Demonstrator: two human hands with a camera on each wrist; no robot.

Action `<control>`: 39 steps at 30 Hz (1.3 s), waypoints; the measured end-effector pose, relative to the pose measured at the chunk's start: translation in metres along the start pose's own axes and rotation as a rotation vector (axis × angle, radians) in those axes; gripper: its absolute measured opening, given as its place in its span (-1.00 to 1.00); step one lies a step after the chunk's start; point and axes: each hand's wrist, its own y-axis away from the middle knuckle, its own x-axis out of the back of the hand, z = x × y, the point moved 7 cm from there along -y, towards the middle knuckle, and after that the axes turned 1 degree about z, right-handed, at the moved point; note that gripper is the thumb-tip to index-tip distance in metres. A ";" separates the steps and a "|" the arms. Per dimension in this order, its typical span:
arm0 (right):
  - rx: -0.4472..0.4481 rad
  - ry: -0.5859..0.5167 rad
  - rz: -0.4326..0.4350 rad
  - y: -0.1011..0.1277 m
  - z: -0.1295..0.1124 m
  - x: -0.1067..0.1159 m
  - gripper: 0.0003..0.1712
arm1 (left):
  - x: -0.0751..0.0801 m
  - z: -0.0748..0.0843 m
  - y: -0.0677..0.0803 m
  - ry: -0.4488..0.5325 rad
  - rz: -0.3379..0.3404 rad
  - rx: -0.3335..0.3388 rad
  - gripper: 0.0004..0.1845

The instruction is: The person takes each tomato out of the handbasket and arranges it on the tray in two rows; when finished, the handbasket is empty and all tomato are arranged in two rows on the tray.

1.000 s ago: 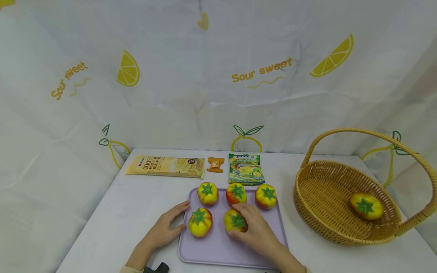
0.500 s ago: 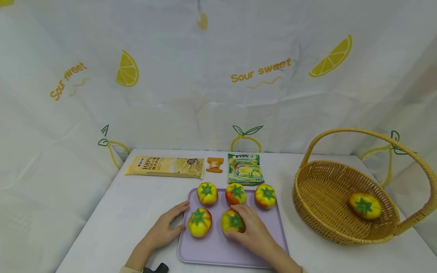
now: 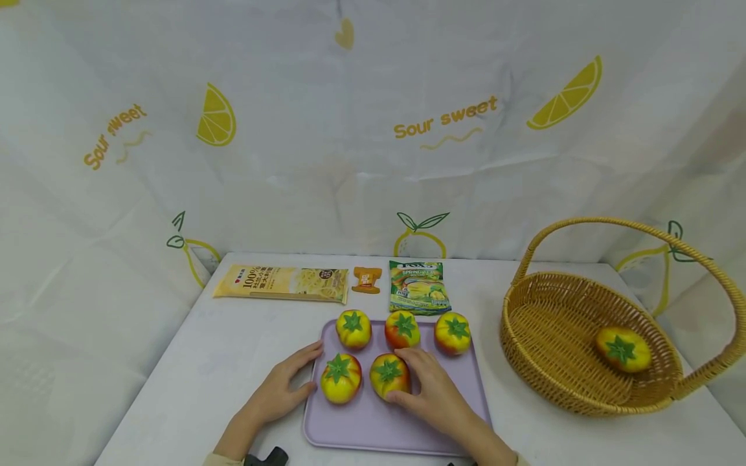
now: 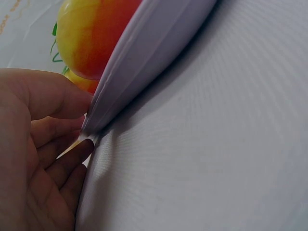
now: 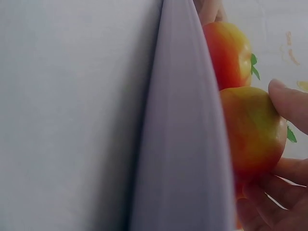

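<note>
Right hand [image 3: 434,396] fingers curl round a tomato [image 3: 388,375]; left hand [image 3: 281,388] fingers straight against tray [image 3: 373,430].

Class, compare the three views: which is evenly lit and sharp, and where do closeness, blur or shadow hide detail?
Head view: soft even light, sharp, slightly bowed edges. Left wrist view: tray rim very close and soft, dark shadow beneath. Right wrist view: tray wall fills the frame; tomato blurred.

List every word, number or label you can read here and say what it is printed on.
"Sour sweet": backdrop cloth, printed twice in yellow.
"100%": yellow noodle packet; its other characters are too small to read.
"SPRING": green snack bag; the brand above it is blurred.
Small orange packet: label unreadable.
</note>
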 end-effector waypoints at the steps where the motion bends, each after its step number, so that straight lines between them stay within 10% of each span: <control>1: 0.005 0.003 0.002 0.000 0.000 0.000 -0.19 | 0.000 0.000 0.000 0.000 0.000 -0.001 -0.44; 21: -0.039 0.063 0.014 0.008 0.000 0.020 -0.18 | -0.002 -0.002 0.000 0.014 -0.015 0.005 -0.44; 39: 0.063 0.278 0.403 0.042 0.041 0.165 -0.25 | -0.001 -0.002 -0.001 0.029 -0.028 0.032 -0.43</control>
